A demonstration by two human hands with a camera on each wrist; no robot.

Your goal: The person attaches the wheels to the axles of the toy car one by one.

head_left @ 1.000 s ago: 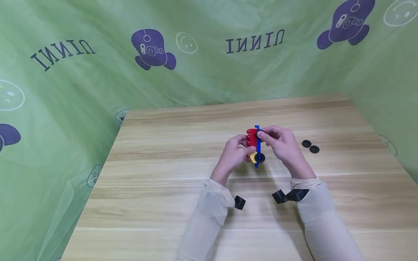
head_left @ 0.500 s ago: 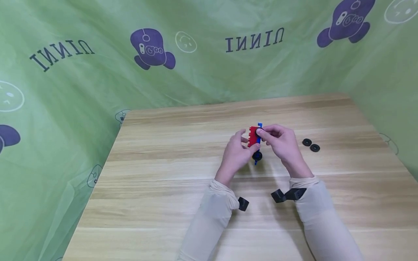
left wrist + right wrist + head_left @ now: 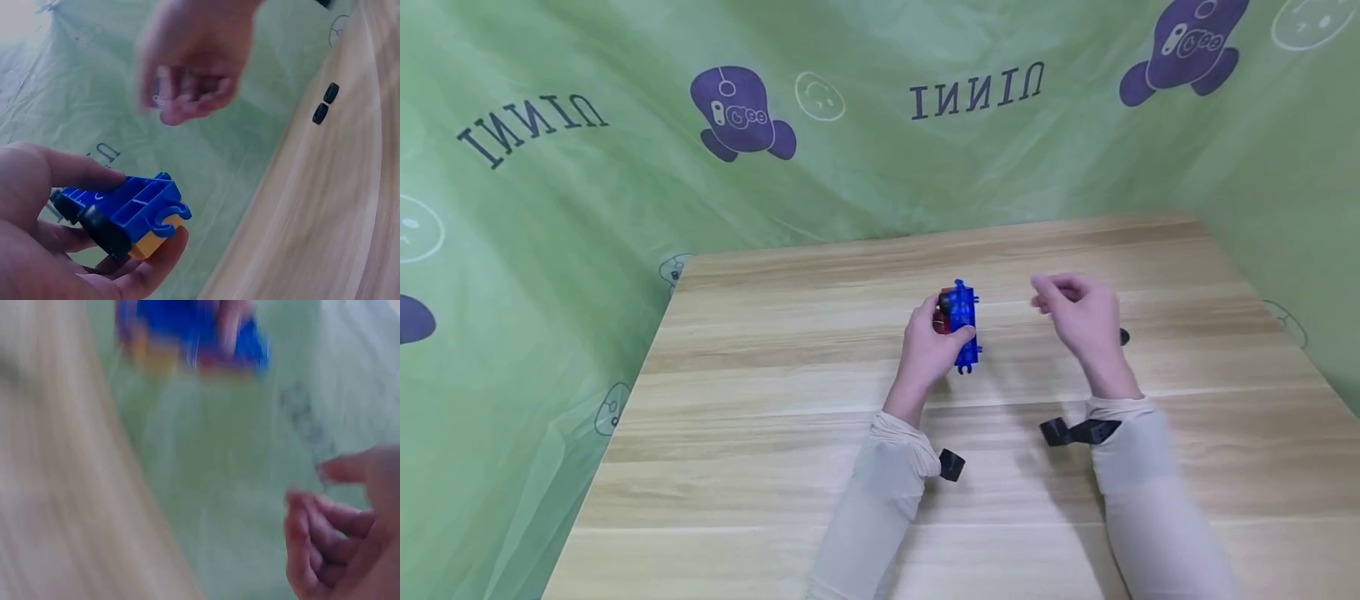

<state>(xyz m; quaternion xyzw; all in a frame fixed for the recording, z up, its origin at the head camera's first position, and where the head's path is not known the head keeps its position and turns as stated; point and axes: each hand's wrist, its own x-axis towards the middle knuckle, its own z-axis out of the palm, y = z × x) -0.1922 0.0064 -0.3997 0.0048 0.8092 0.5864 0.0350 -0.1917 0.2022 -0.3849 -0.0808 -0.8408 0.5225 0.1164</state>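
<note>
A small toy vehicle [image 3: 963, 321] is held up off the table in the left hand [image 3: 925, 352], its long blue base [image 3: 139, 199] turned outward, away from the palm. The left thumb presses on that base while the fingers are bent behind the toy, so it is pinched between them. Two black wheels [image 3: 106, 231] sit along the side nearer the palm; under the base, a yellow block [image 3: 145, 245] shows at the end nearer the person and a red block [image 3: 942, 323] further along. A blue claw-shaped hook [image 3: 167, 220] juts from the yellow end. The right hand [image 3: 1084, 321] is in the air to the right of the toy, apart from it, its fingers loosely curled and the thumb clear of the bent fingers in the blurred right wrist view. Two loose black tyres [image 3: 325, 104] lie side by side on the wood-grained table [image 3: 737, 417], to the right of the toy; in the head view the right hand mostly hides them. Pale sleeves [image 3: 865, 508] cover both forearms, each with a small black camera [image 3: 952, 465] at the wrist. Behind the table hangs a green curtain [image 3: 865, 192] with purple figures and mirrored lettering.
</note>
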